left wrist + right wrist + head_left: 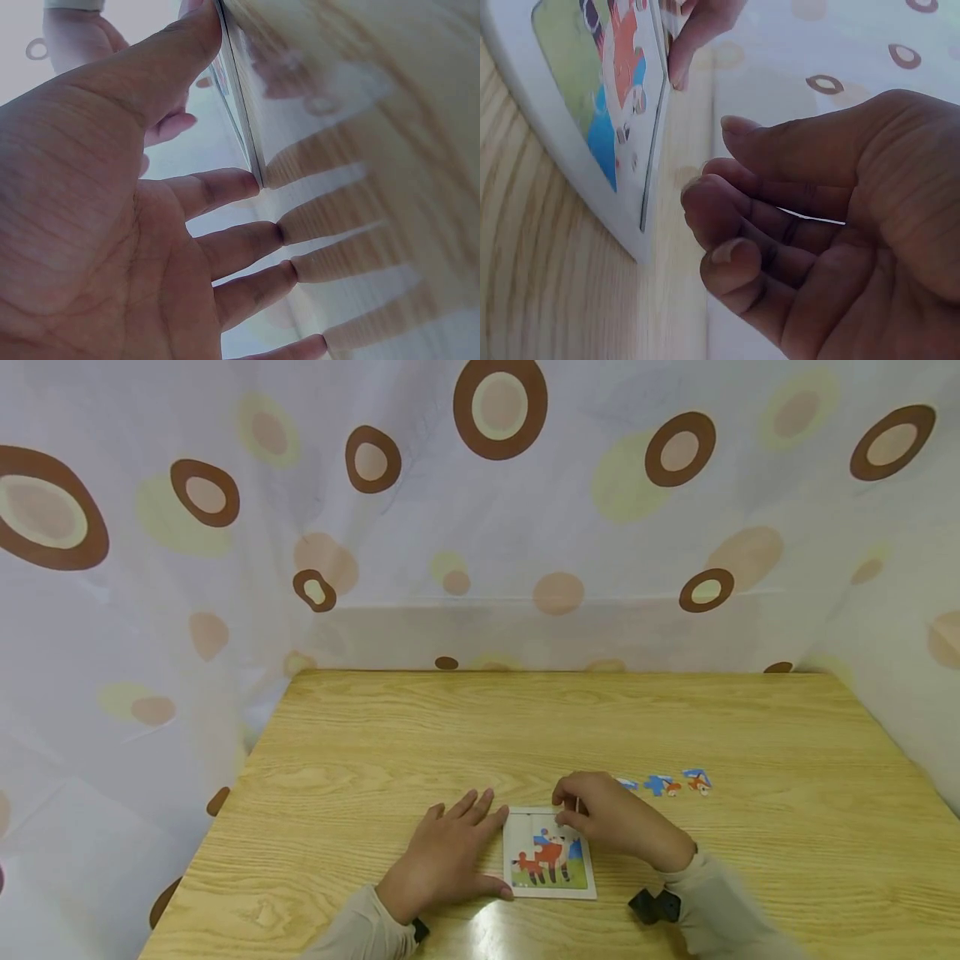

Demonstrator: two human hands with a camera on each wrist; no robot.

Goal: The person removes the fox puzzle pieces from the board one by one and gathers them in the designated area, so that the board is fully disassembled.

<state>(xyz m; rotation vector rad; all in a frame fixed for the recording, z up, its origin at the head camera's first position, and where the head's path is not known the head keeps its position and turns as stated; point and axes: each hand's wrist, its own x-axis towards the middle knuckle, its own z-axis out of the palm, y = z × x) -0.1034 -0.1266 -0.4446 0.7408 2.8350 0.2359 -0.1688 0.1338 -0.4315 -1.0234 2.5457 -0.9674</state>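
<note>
The white-rimmed puzzle board (507, 852) lies flat on the table, its red animal picture partly filled; the upper part of its inside is pale. Against the board's left side, my left hand (450, 856) has its fingers spread, with forefinger and thumb touching the edge, and the left wrist view shows this hand's palm (112, 225). Above the board's upper right corner is my right hand (618, 818). In the right wrist view that hand (817, 217) has loosely bent fingers, thumb apart from them, and no piece visible between them, beside the board (592, 191).
Loose puzzle pieces lie on the wooden table (360, 735) beyond my right hand: a blue and orange one (660, 786), another (697, 781) to its right, and a partly hidden blue one (627, 784). A patterned curtain (420, 543) hangs behind the table.
</note>
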